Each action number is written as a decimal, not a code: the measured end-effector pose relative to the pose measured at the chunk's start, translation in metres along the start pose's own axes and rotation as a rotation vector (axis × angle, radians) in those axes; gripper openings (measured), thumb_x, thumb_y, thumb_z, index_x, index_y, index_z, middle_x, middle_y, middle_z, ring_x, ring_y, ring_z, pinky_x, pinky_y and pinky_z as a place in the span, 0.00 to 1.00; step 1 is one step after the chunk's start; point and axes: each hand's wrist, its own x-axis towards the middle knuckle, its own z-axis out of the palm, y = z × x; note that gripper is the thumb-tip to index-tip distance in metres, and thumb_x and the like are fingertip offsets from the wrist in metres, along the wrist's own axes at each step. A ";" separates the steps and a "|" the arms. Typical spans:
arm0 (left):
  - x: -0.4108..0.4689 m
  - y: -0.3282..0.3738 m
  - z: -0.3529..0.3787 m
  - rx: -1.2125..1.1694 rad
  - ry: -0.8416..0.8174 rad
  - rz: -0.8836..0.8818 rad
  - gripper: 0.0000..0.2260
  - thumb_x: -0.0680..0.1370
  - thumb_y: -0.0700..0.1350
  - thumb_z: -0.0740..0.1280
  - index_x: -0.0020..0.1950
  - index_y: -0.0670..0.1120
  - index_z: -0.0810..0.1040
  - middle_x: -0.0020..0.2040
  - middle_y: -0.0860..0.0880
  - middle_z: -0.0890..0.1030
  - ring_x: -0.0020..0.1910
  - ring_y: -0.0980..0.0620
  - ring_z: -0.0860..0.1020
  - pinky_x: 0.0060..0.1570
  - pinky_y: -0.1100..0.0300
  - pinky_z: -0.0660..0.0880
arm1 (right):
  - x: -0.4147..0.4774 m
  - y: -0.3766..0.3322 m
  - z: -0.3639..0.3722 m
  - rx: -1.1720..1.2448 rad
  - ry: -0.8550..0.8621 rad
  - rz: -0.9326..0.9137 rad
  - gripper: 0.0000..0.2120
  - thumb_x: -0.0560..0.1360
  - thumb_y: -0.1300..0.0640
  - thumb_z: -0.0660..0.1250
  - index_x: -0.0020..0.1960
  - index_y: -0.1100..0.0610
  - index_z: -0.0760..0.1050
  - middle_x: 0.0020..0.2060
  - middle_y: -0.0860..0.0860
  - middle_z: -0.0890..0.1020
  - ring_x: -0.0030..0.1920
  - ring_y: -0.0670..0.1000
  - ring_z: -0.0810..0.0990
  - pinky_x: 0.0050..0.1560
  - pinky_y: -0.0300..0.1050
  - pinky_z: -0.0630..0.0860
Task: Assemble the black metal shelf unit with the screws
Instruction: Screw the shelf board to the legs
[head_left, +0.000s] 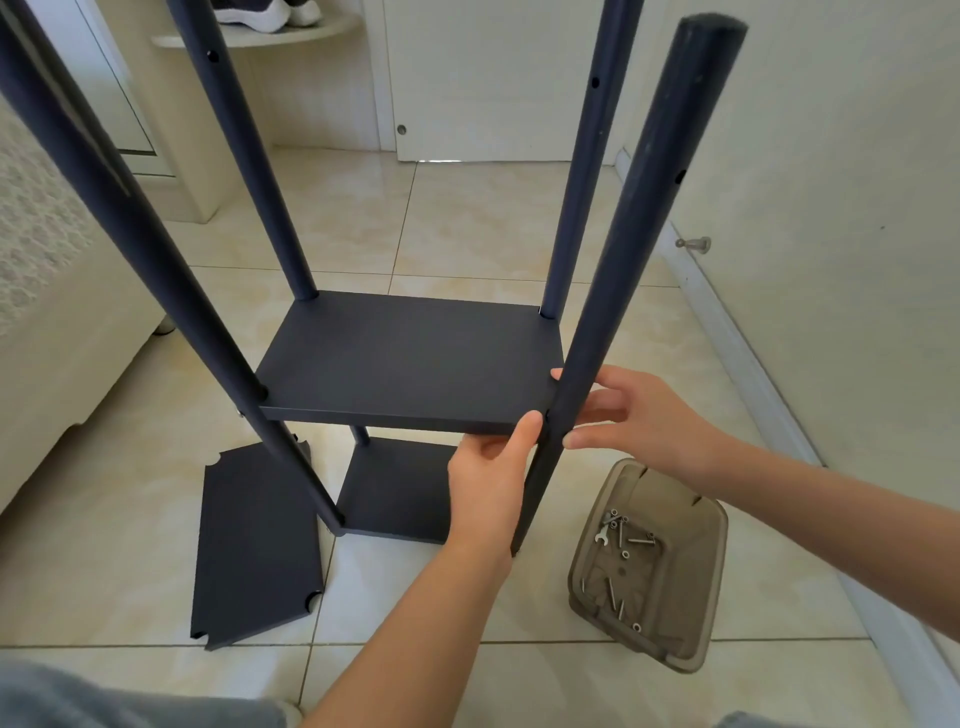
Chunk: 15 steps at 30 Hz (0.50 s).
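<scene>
The black shelf unit stands on the tiled floor with several upright round posts. A middle shelf panel (410, 358) sits between the posts above a lower panel (400, 493). My left hand (488, 483) grips the front right corner of the middle panel, thumb on top, fingers underneath. My right hand (634, 415) holds the near right post (623, 249) at the same corner, fingers curled round it from the right. A loose third panel (254, 551) lies flat on the floor at the left.
A brown translucent plastic box (649, 561) with several screws, washers and a small wrench lies on the floor at the right. A white wall with a baseboard and doorstop (693, 244) runs along the right. Pale furniture stands at the left.
</scene>
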 end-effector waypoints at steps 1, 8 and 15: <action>-0.001 -0.003 -0.002 0.065 0.091 0.050 0.12 0.75 0.57 0.74 0.49 0.55 0.73 0.40 0.57 0.82 0.41 0.60 0.81 0.31 0.72 0.69 | 0.000 -0.001 0.000 0.019 0.003 0.019 0.27 0.70 0.63 0.77 0.64 0.46 0.74 0.46 0.41 0.86 0.48 0.42 0.85 0.42 0.27 0.76; -0.007 -0.011 -0.017 0.787 0.283 0.881 0.21 0.68 0.49 0.82 0.54 0.52 0.76 0.50 0.55 0.76 0.51 0.53 0.72 0.50 0.57 0.73 | 0.003 -0.006 -0.004 0.038 -0.027 0.109 0.31 0.68 0.62 0.78 0.67 0.49 0.72 0.52 0.50 0.85 0.51 0.50 0.85 0.58 0.47 0.79; 0.010 0.008 -0.004 1.086 0.119 1.050 0.21 0.66 0.56 0.82 0.53 0.47 0.83 0.56 0.50 0.82 0.64 0.45 0.73 0.60 0.43 0.69 | 0.005 -0.005 -0.007 0.085 -0.066 0.096 0.28 0.69 0.64 0.77 0.65 0.49 0.73 0.49 0.51 0.86 0.50 0.49 0.85 0.54 0.45 0.82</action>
